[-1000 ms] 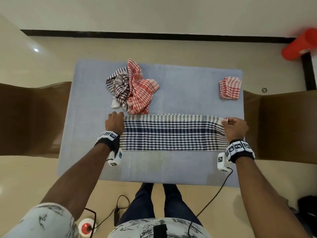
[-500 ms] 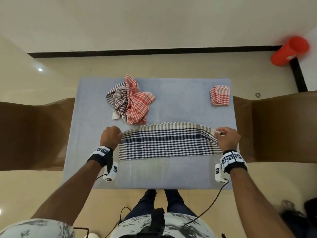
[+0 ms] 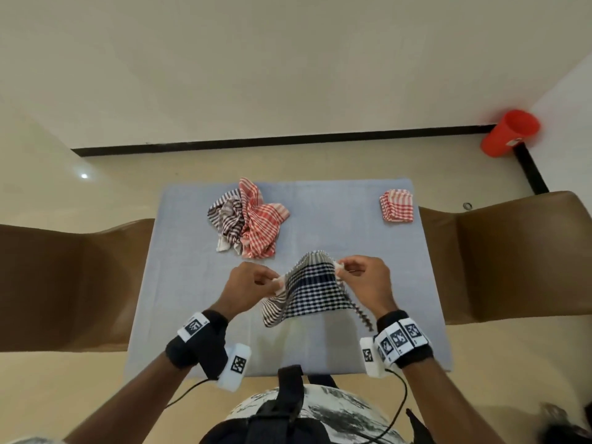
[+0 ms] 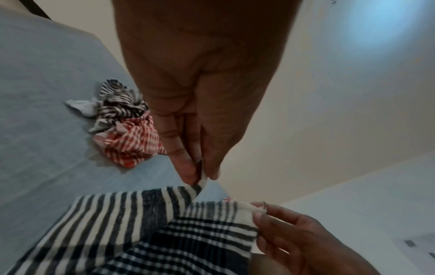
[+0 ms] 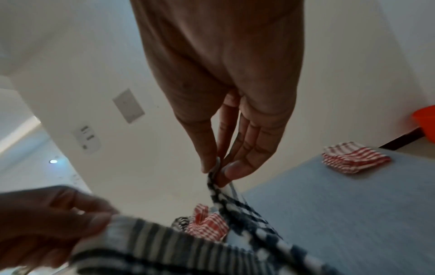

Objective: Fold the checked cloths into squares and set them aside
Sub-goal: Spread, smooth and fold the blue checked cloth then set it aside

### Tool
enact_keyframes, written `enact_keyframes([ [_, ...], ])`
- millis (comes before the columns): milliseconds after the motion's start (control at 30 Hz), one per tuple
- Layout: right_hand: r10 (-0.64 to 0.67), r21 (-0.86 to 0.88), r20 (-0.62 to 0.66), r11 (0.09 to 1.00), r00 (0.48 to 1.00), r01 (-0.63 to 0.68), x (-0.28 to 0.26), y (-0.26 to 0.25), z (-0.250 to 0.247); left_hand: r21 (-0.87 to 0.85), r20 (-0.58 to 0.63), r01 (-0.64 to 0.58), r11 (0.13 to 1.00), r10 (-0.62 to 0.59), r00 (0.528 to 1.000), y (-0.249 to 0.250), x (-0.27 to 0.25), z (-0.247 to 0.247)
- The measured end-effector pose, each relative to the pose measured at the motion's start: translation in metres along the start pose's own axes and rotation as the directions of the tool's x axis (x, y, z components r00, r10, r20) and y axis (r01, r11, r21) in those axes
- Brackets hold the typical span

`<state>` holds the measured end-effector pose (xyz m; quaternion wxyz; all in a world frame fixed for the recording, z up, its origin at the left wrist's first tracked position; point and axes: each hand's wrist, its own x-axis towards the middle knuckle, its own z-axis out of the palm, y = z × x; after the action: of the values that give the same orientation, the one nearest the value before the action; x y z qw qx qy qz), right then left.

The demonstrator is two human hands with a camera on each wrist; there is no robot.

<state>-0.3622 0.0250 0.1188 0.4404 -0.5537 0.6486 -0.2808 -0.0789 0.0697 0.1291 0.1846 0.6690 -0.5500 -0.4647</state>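
Left hand (image 3: 248,285) and right hand (image 3: 362,277) each pinch 1 end of the blue checked cloth (image 3: 312,294), which appears light, limp, best held at corners.

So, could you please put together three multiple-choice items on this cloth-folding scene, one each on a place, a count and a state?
1. Where on the table does the folded red checked cloth lie?
A. far right corner
B. near left corner
C. in the person's lap

2. How many crumpled cloths make up the unfolded pile?
A. two
B. four
C. five

3. What is the state of the navy checked cloth?
A. lying flat and fully spread out
B. held up by its ends, one in each hand
C. folded and stacked on the red one

Answers:
1 A: it sits alone at the table's far right corner.
2 A: one brown-striped and one red checked cloth are bunched together.
3 B: the left hand and the right hand each pinch an end, with the cloth hanging between them.
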Motion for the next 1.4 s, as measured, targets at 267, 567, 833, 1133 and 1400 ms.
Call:
enact_keyframes([
  [267, -0.095, 0.007, 0.194, 0.995, 0.976, 0.096, -0.023, -0.035, 0.041, -0.246, 0.007, -0.046, 0.968, 0.050, 0.999, 0.044, -0.001, 0.009],
  [567, -0.138, 0.048, 0.155, 0.990, 0.978, 0.132, -0.027, -0.056, 0.037, -0.265, 0.014, -0.082, 0.961, 0.088, 0.996, 0.045, 0.000, -0.004],
  [833, -0.172, 0.089, 0.145, 0.983, 0.974, 0.160, -0.030, -0.069, 0.038, -0.248, -0.012, -0.135, 0.959, 0.136, 0.991, 0.051, 0.001, -0.006],
  [1133, -0.210, 0.031, 0.178, 0.978, 0.961, 0.208, -0.031, -0.070, 0.046, 0.007, -0.038, -0.220, 0.975, 0.220, 0.975, 0.057, -0.001, -0.007],
  [1400, -0.238, -0.028, 0.276, 0.966, 0.931, 0.255, -0.019, -0.074, 0.030, 0.168, 0.050, -0.355, 0.920, 0.352, 0.935, 0.057, 0.004, -0.017],
])
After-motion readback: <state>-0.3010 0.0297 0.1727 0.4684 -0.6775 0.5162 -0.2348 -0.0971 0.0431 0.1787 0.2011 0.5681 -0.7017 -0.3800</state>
